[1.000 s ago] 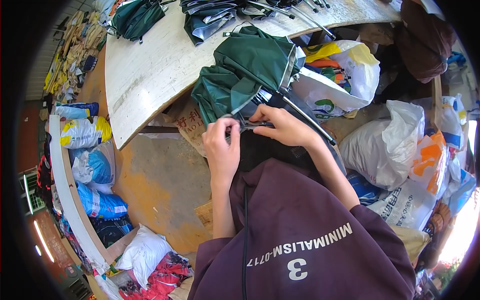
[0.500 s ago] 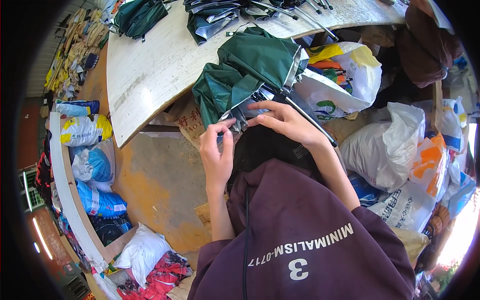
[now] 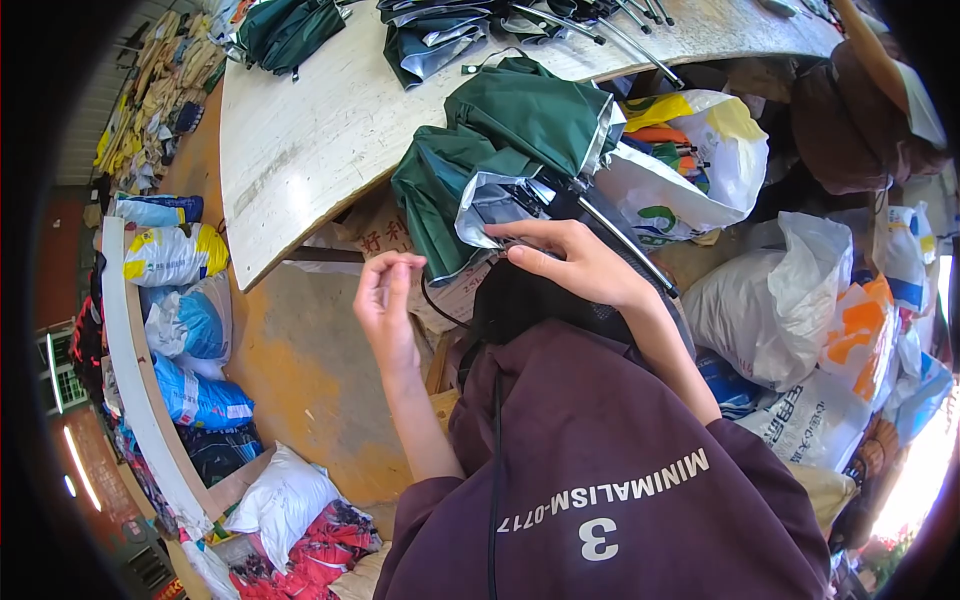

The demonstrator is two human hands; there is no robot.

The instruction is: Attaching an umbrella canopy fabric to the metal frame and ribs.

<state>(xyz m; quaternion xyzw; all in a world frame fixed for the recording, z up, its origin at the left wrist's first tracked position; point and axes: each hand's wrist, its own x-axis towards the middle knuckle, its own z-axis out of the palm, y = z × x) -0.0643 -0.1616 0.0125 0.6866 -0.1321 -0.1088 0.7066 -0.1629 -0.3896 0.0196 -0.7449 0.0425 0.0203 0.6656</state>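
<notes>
A green umbrella point(image 3: 525, 115) with silver lining lies bunched over the table's near edge and hangs toward my lap. Its metal shaft point(image 3: 625, 240) slants down to the right. My right hand point(image 3: 575, 262) pinches the silver-lined fabric edge between thumb and fingers, below the exposed ribs. To the left of the hanging cloth, my left hand point(image 3: 385, 300) is raised, apart from the umbrella, with its thumb and fingertips pressed together. Whatever that pinch may hold is too small to make out.
More folded green umbrellas point(image 3: 290, 35) and several metal shafts lie on the white table point(image 3: 300, 130). A white-and-yellow bag point(image 3: 735, 150) of colourful items stands right of the umbrella. Stuffed plastic bags point(image 3: 770, 300) crowd the right side, and others line a low partition point(image 3: 150, 400) at left.
My left hand has pulled away from the umbrella, leftward and slightly down. The silver lining near my right hand now shows wider. My right hand has barely moved.
</notes>
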